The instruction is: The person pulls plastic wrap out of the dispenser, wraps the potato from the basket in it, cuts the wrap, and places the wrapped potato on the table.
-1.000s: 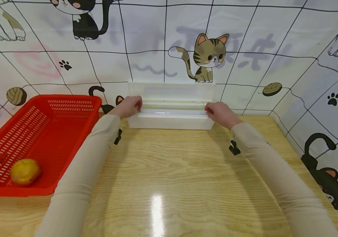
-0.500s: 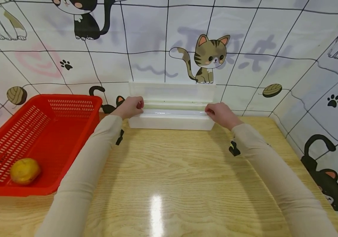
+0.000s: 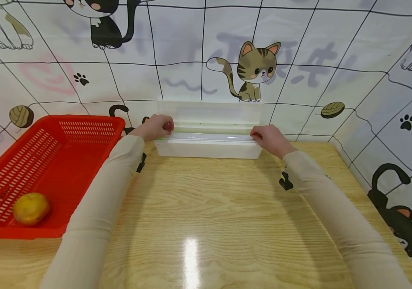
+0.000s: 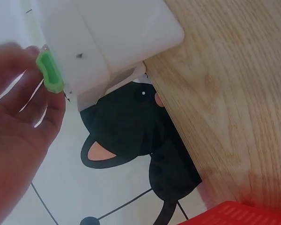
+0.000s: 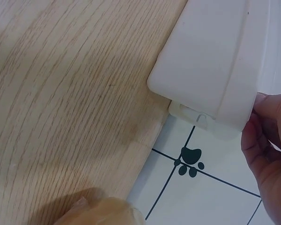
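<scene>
A white cling film dispenser box stands at the table's back edge with its lid raised. Glossy clear cling film stretches along its front top edge. At the box's left end, my left hand has curled fingers on a small green slider; blur and the hand hide the exact contact. My right hand pinches the film at the right end, thumb over the rim and fingers below in the right wrist view, beside the box's end wall.
A red perforated basket on the left holds one yellow round fruit. The wooden table ends at a cat-patterned sheet behind and at the right.
My left hand has shifted slightly left, and a bit of green now shows under it at the box's left end. The right hand, box and basket stay put.
</scene>
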Demonstrator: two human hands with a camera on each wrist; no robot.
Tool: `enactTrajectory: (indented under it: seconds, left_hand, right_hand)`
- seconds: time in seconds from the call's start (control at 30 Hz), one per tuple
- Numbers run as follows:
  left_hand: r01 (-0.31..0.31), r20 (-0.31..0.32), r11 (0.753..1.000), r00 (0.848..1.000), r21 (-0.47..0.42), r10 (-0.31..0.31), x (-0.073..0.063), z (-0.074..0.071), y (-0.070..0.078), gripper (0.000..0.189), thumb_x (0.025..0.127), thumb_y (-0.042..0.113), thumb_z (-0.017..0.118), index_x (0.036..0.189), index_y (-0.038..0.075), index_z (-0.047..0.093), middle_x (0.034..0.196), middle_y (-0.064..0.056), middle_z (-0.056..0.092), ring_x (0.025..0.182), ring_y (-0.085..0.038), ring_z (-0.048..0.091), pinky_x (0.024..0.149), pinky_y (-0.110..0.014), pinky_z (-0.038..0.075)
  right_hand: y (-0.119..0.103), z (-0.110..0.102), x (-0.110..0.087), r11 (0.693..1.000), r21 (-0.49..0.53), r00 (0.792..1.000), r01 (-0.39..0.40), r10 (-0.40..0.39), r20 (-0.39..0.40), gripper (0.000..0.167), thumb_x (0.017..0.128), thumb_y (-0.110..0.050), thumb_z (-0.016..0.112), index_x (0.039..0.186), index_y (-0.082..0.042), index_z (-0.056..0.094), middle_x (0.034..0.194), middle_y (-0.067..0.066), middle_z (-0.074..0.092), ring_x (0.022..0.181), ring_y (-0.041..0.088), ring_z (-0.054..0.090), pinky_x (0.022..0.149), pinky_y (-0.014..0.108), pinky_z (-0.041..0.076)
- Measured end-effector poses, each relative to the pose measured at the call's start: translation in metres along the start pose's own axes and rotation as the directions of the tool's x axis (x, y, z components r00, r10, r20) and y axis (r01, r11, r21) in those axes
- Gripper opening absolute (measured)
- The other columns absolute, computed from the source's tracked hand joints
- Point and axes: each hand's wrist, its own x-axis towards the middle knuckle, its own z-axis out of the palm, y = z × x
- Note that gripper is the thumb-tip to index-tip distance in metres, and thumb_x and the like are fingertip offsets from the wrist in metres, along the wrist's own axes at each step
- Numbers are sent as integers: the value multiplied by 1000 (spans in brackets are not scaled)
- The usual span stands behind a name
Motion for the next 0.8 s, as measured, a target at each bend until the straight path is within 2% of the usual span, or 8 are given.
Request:
enactTrajectory:
  seconds: [0.1,0.3,0.53,0.7,0.8]
  left_hand:
    - [-4,8,1000,1000,0,4,0,1,2,14,89,1,63,100,-1,56,90,-14,58,85,-30,52,78,-41,43]
    - [-76,15,988,997,131,75,3,3,2,13,89,-3,61,100,-1,54,83,-11,56,78,-27,50,73,-39,42]
    - [-82,35,984,996,161,78,1,-3,3,9,88,-6,61,92,1,56,86,-12,59,82,-28,53,75,-39,46]
    - [-90,26,976,996,197,87,-2,-7,6,8,88,-6,61,90,1,57,81,-10,56,78,-27,50,72,-37,44]
    - [-61,19,971,998,230,58,-4,-8,9,7,90,-4,61,91,1,56,82,-10,55,79,-28,50,73,-37,43]
  right_hand:
    - [1,-1,0,1000,0,1000,2,-2,-6,13,96,0,55,103,5,64,96,18,67,83,30,60,81,45,48]
    - [0,-1,-1,1000,14,1000,11,-11,-2,13,95,0,55,102,6,64,94,18,66,81,30,59,79,45,48]
    - [0,-1,0,1000,9,1000,4,-4,12,13,96,0,55,103,5,64,94,17,67,80,29,58,79,44,48]
    - [1,-4,1,997,-58,998,42,-39,57,14,96,0,54,103,5,64,97,18,67,86,31,61,82,46,48]
    - [-1,-8,2,984,-139,992,111,-102,70,13,96,0,55,101,4,66,96,18,67,87,33,61,82,46,47]
